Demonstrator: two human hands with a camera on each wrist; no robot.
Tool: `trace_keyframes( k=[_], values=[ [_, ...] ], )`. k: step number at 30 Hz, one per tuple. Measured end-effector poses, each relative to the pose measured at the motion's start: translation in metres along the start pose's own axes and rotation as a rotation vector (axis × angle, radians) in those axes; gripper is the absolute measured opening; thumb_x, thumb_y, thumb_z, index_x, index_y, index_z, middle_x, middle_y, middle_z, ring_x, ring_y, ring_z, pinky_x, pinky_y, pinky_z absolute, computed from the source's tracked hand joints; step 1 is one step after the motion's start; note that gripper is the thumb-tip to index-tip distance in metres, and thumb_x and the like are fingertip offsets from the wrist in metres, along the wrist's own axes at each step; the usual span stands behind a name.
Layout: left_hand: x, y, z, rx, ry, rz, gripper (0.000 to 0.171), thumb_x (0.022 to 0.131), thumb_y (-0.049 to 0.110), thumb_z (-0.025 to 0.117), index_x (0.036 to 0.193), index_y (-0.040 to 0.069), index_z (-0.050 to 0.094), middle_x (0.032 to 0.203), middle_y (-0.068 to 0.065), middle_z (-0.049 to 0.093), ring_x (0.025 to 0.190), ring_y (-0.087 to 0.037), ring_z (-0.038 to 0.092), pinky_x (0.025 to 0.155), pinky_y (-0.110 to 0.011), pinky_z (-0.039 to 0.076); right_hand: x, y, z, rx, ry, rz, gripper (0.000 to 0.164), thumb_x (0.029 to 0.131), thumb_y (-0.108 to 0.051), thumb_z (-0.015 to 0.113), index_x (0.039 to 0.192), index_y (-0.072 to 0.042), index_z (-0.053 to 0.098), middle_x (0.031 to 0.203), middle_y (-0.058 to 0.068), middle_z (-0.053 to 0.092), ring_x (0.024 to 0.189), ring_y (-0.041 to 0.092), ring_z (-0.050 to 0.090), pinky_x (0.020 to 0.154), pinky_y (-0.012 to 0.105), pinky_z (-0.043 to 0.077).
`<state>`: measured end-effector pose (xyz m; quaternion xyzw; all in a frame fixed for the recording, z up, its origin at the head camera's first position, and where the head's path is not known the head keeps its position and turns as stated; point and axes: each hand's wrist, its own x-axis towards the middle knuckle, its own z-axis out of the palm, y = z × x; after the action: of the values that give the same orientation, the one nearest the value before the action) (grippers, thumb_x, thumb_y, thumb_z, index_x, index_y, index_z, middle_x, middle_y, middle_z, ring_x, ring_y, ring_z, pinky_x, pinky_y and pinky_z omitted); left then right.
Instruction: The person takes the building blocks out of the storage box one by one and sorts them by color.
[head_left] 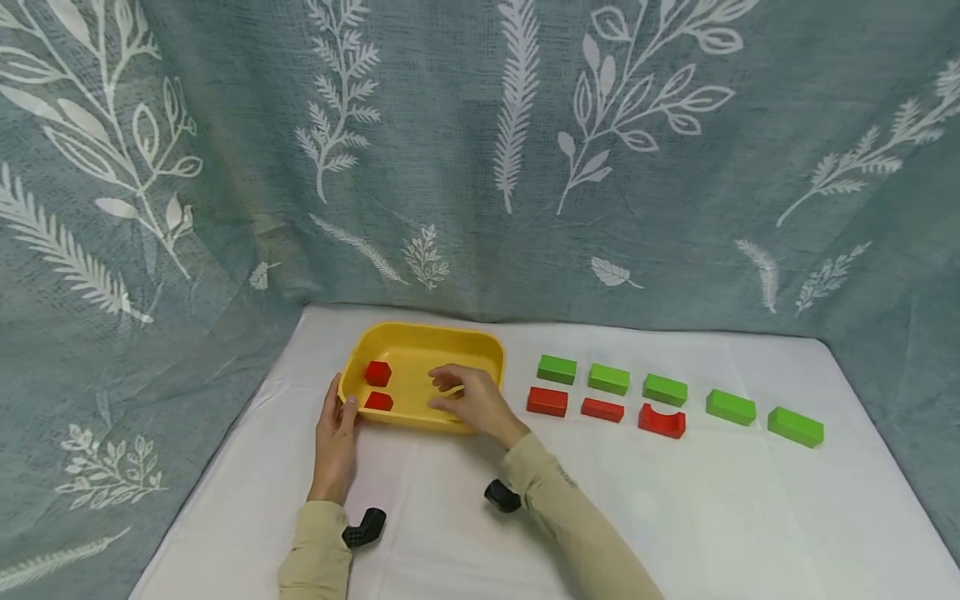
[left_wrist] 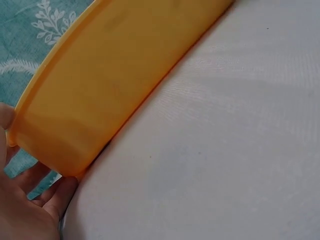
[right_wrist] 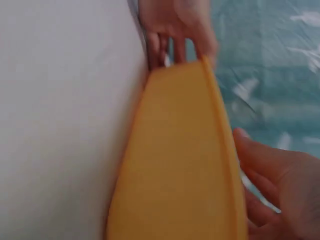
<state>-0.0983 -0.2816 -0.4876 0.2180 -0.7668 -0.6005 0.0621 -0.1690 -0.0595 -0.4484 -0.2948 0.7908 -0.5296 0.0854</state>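
A yellow tray [head_left: 408, 379] lies on the white cloth with two red blocks inside, a red block [head_left: 378, 373] and a red block with slanted sides [head_left: 378, 402] below it. My left hand [head_left: 337, 429] grips the tray's left end, thumb at the rim. In the left wrist view, its fingers reach round the corner of the tray [left_wrist: 100, 95]. My right hand [head_left: 476, 404] is over the tray's right part, fingers loosely bent, with no block visible between them. The right wrist view shows that hand [right_wrist: 295, 185] beside the tray's rim, blurred.
Right of the tray, several green blocks [head_left: 609, 379] form a row. In front of them lie a red block [head_left: 547, 402], a thinner red block [head_left: 602, 410] and a red block with a curved notch [head_left: 662, 422]. A leaf-patterned curtain [head_left: 450, 167] hangs behind.
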Motion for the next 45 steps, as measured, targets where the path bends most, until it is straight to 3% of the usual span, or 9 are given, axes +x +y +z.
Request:
trace_keyframes(
  k=[6, 11, 15, 22, 26, 30, 36, 45],
  values=[
    [-0.001, -0.004, 0.004, -0.032, -0.020, 0.038, 0.059, 0.107, 0.034, 0.038, 0.159, 0.031, 0.011, 0.164, 0.003, 0.012, 0.149, -0.018, 0.015, 0.119, -0.039, 0.022, 0.041, -0.007, 0.045, -0.217, -0.158, 0.047, 0.038, 0.084, -0.006, 0.077, 0.119, 0.002, 0.066, 0.107, 0.012, 0.070, 0.096, 0.023, 0.067, 0.083, 0.020, 0.053],
    [0.001, -0.004, 0.003, -0.063, -0.029, 0.075, 0.059, 0.107, 0.032, 0.040, 0.159, 0.027, 0.013, 0.164, 0.001, 0.015, 0.148, -0.020, 0.021, 0.117, -0.038, 0.025, 0.061, -0.009, 0.064, -0.342, -0.182, 0.035, 0.036, 0.084, -0.009, 0.077, 0.118, -0.003, 0.068, 0.107, 0.008, 0.071, 0.094, 0.017, 0.065, 0.082, 0.018, 0.052],
    [0.002, -0.005, -0.005, -0.062, -0.024, 0.090, 0.059, 0.107, 0.030, 0.040, 0.159, 0.025, 0.014, 0.163, -0.001, 0.016, 0.146, -0.023, 0.026, 0.116, -0.038, 0.028, 0.069, -0.011, 0.073, -0.368, -0.188, 0.032, 0.037, 0.083, -0.010, 0.079, 0.118, -0.007, 0.069, 0.105, 0.004, 0.071, 0.094, 0.015, 0.065, 0.084, 0.018, 0.051],
    [0.001, -0.003, 0.003, -0.038, -0.051, 0.122, 0.058, 0.107, 0.029, 0.040, 0.159, 0.023, 0.015, 0.162, -0.004, 0.021, 0.143, -0.025, 0.032, 0.115, -0.039, 0.030, 0.062, -0.002, 0.058, -0.361, -0.145, 0.062, 0.040, 0.081, -0.005, 0.079, 0.119, -0.006, 0.067, 0.106, 0.004, 0.070, 0.094, 0.015, 0.064, 0.082, 0.018, 0.051],
    [0.001, -0.002, 0.002, -0.023, -0.046, 0.093, 0.059, 0.107, 0.033, 0.039, 0.159, 0.027, 0.012, 0.163, -0.002, 0.017, 0.145, -0.025, 0.027, 0.117, -0.040, 0.027, 0.056, -0.003, 0.044, -0.324, -0.095, 0.044, 0.043, 0.083, -0.005, 0.078, 0.124, -0.006, 0.065, 0.110, 0.005, 0.070, 0.098, 0.015, 0.065, 0.086, 0.020, 0.052],
    [0.001, -0.003, -0.002, -0.014, -0.027, 0.062, 0.060, 0.106, 0.036, 0.038, 0.159, 0.029, 0.010, 0.164, 0.001, 0.014, 0.148, -0.022, 0.021, 0.119, -0.041, 0.022, 0.040, -0.007, 0.020, -0.204, -0.043, 0.019, 0.046, 0.085, -0.004, 0.075, 0.129, -0.003, 0.062, 0.115, 0.008, 0.068, 0.104, 0.019, 0.064, 0.089, 0.025, 0.053],
    [-0.003, -0.007, 0.000, -0.023, -0.028, 0.053, 0.060, 0.107, 0.035, 0.037, 0.159, 0.030, 0.009, 0.164, 0.003, 0.013, 0.148, -0.017, 0.018, 0.120, -0.040, 0.019, -0.007, 0.003, -0.041, -0.016, 0.074, 0.003, 0.049, 0.085, 0.003, 0.073, 0.131, -0.001, 0.058, 0.118, 0.013, 0.066, 0.107, 0.026, 0.064, 0.085, 0.026, 0.056],
    [-0.003, 0.000, 0.005, 0.023, -0.009, 0.019, 0.060, 0.106, 0.043, 0.033, 0.158, 0.034, 0.006, 0.164, 0.002, 0.010, 0.149, -0.019, 0.013, 0.120, -0.042, 0.015, -0.075, 0.022, -0.118, -0.029, 0.239, 0.063, 0.051, 0.083, 0.006, 0.073, 0.132, 0.000, 0.058, 0.120, 0.017, 0.065, 0.110, 0.033, 0.062, 0.088, 0.037, 0.056]
  ],
)
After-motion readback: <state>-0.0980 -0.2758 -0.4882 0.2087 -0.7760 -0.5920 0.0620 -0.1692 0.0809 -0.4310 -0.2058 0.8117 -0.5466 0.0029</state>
